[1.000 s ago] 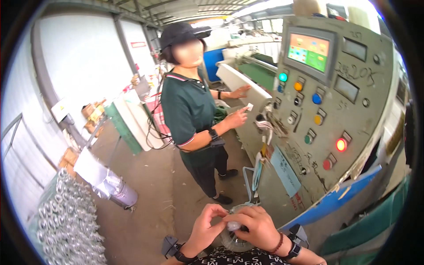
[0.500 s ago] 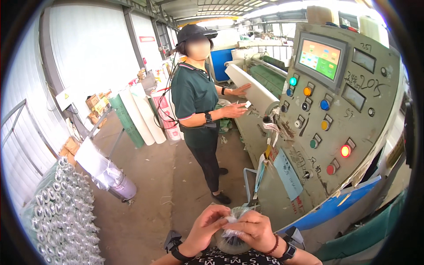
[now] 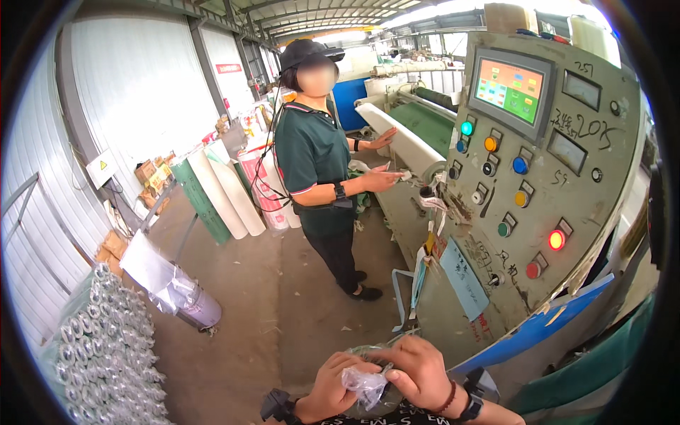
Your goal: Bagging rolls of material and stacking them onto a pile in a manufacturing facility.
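Note:
Close in front of my body, my left hand [image 3: 331, 386] is closed on a bunched-up piece of clear plastic film [image 3: 364, 386]. The crumpled end of the film sticks out below its fingers. My right hand [image 3: 423, 374] meets it from the other side, thumb and fingers pinching the film where it gathers. Behind both hands part of a round thing wrapped in clear film shows; the hands hide most of it. A wristband and a dark device sit on each wrist.
A control cabinet [image 3: 528, 205] with a lit screen stands at right, a blue panel [image 3: 538, 322] below it. Ahead, a co-worker [image 3: 315, 156] touches a white roll [image 3: 400, 142] on a machine. Film-wrapped rolls [image 3: 106, 347] are stacked at left, near a plastic-covered bucket [image 3: 198, 304].
My hands have shifted the film, and its bunched end now hangs nearer me. The round wrapped thing is more covered. The co-worker's near hand has moved slightly right and down.

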`<state>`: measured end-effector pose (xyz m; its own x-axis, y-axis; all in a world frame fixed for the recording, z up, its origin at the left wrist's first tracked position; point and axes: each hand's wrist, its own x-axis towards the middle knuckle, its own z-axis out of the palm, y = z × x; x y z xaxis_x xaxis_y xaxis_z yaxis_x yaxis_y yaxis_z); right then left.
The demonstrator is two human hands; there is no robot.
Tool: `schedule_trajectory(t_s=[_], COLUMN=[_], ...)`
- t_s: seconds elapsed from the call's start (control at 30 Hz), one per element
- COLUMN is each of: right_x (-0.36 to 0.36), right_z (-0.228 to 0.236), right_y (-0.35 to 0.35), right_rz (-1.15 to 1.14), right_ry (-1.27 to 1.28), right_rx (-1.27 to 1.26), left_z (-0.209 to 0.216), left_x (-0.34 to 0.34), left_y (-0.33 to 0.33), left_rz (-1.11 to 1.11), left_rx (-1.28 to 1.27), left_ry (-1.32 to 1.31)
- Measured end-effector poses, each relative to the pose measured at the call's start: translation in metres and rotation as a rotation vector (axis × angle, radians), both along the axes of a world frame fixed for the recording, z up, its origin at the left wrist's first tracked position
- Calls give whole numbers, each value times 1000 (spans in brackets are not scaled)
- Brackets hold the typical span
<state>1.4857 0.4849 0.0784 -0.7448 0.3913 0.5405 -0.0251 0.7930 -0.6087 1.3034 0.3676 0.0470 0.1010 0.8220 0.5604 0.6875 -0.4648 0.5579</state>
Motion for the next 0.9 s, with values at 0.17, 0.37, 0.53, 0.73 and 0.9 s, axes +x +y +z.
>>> schedule_trajectory(t_s=[0.17, 0.37, 0.53, 0.73, 0.9], right_x=[-5, -3, 2, 13, 15], right_z=[-10, -6, 4, -3, -3], right_y=[-15, -15, -12, -3, -4], right_rz=[-110, -20, 45, 117, -24], right_ry=[-121, -227, -254, -147, -126], right_rx=[266, 320, 314, 256, 236], left_z=[-6, -8, -12, -13, -7], left_x=[0, 6, 7, 7, 11], left_y=[2, 5, 0, -7, -7], left_rz=[54, 47, 47, 115, 175], left_rx=[-65, -96, -132, -81, 4], left_ry=[45, 31, 73, -26, -102])
